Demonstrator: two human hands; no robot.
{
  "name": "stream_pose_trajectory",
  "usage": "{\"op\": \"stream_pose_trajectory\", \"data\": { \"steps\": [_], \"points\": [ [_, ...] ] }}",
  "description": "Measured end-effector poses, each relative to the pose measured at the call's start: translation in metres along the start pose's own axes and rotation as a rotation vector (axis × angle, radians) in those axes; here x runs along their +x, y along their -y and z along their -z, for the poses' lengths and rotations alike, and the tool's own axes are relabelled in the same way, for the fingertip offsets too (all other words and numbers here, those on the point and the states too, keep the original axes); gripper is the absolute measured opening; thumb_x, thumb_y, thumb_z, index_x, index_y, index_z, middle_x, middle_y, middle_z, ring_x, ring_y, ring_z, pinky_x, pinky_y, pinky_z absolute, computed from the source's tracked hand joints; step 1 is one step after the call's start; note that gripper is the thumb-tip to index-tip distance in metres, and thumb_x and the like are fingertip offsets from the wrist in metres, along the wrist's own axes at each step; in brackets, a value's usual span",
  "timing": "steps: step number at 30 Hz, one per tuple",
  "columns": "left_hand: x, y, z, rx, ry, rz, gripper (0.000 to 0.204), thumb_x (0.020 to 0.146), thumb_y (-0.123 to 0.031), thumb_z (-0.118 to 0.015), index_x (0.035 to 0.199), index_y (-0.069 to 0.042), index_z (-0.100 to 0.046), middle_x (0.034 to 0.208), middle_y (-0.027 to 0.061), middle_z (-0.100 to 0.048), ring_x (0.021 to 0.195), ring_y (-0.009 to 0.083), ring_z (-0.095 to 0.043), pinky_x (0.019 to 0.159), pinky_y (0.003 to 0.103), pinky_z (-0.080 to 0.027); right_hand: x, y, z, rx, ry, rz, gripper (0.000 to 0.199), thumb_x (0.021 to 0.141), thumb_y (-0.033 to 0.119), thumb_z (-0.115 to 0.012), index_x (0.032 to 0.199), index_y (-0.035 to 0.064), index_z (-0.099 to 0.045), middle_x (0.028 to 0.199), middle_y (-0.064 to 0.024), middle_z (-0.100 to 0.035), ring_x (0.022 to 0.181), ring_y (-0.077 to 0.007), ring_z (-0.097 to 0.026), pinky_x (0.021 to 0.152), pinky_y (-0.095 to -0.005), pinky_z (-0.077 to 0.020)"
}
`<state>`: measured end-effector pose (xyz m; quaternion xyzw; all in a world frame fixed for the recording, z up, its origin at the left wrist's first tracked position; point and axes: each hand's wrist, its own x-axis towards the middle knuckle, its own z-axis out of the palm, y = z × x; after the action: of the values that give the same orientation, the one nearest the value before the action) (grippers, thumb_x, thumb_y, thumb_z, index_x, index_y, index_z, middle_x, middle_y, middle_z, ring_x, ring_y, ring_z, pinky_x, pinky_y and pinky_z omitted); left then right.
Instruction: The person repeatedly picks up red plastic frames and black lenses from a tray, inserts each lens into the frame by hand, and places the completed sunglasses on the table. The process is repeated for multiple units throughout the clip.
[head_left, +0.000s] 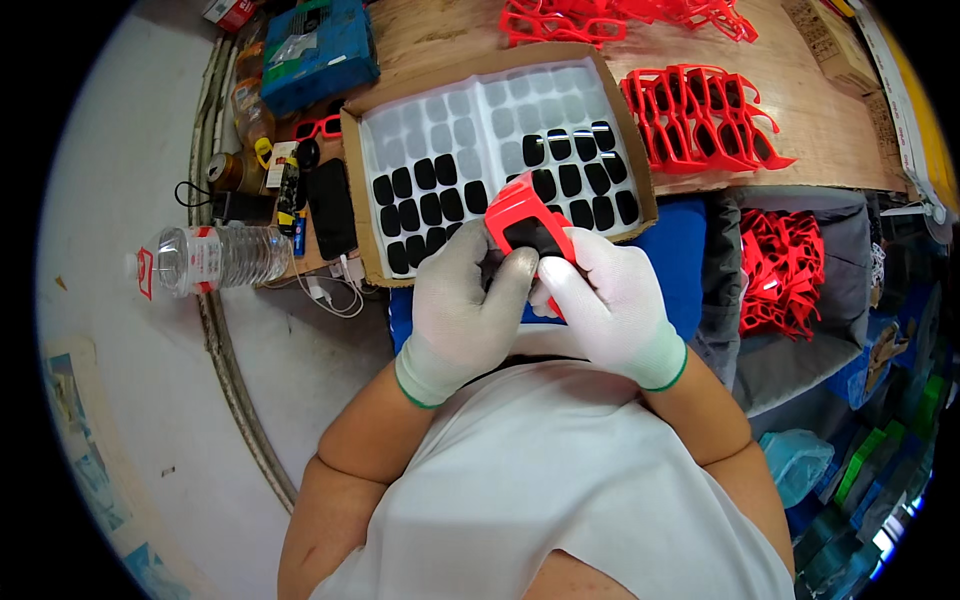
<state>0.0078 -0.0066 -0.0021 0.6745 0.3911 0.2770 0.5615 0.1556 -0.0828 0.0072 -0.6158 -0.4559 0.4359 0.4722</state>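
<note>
- Red glasses frame [528, 222] sat pinched between both gloved hands, just above the person's chest and over the near edge of the tray.
- Left hand [462, 300] clasped the frame's left side, fingers curled over a dark lens.
- Right hand [610, 300] gripped the frame's right side, thumb pressed along its lower edge.
- Directly beyond the grip: cardboard tray [372, 200] holding a white sheet of dark lenses [425, 205], many slots bare.
- Beyond and right of the grip: row of red frames [700, 120] on the wooden board; a further heap [785, 265] lower right.
- Left of the grip: black phone [331, 208], then a plastic bottle [215, 258] lying on its side.
- Far left beyond the tray: blue box [320, 52].
</note>
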Motion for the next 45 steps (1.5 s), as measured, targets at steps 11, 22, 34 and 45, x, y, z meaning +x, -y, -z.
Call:
{"op": "stream_pose_trajectory", "data": {
  "steps": [11, 22, 34, 45],
  "points": [
    [0.002, 0.009, -0.018, -0.005, -0.014, -0.063, 0.016, 0.094, -0.007, -0.059, 0.108, 0.002, -0.061, 0.084, 0.0091, -0.066, 0.074, 0.0141, -0.064, 0.068, 0.031, -0.052, -0.003, -0.015, 0.010, -0.125, -0.071, 0.092, 0.011, 0.095, 0.011, -0.056, 0.093, 0.0011, -0.060, 0.067, -0.0164, -0.057, 0.062, -0.0389, -0.061, 0.056, -0.0441, -0.0464],
    [-0.019, -0.014, -0.004, -0.109, 0.073, 0.161, 0.092, 0.054, 0.008, -0.064, 0.144, 0.006, -0.045, 0.151, 0.0205, -0.045, 0.136, 0.0311, -0.049, 0.114, 0.044, -0.039, -0.002, -0.030, 0.057, 0.103, 0.752, 0.351, 0.080, 0.094, 0.006, -0.050, 0.160, 0.0043, -0.004, 0.100, -0.0234, -0.067, 0.080, -0.0412, -0.065, 0.073, -0.0439, -0.0524],
    [0.039, -0.005, -0.060, 0.001, 0.081, -0.089, 0.042, 0.078, -0.003, -0.070, 0.117, -0.002, -0.056, 0.146, 0.0271, -0.047, 0.140, 0.0353, -0.044, 0.115, 0.046, -0.033, 0.046, -0.049, 0.213, -0.590, -0.223, 0.267, 0.048, 0.088, 0.007, -0.054, 0.136, 0.0016, -0.049, 0.089, -0.0179, -0.066, 0.075, -0.0353, -0.066, 0.063, -0.0473, -0.0531],
    [0.200, 0.053, -0.174, 0.403, 0.210, 0.128, 0.055, 0.091, -0.022, -0.066, 0.133, 0.008, -0.047, 0.131, 0.0264, -0.059, 0.116, 0.0322, -0.064, 0.098, 0.039, -0.052, 0.106, -0.151, 0.354, -0.882, -0.310, -0.357, 0.070, 0.078, 0.005, -0.063, 0.144, 0.0029, -0.038, 0.100, -0.0252, -0.068, 0.098, -0.0415, -0.066, 0.085, -0.0447, -0.0528]
  ]
}}
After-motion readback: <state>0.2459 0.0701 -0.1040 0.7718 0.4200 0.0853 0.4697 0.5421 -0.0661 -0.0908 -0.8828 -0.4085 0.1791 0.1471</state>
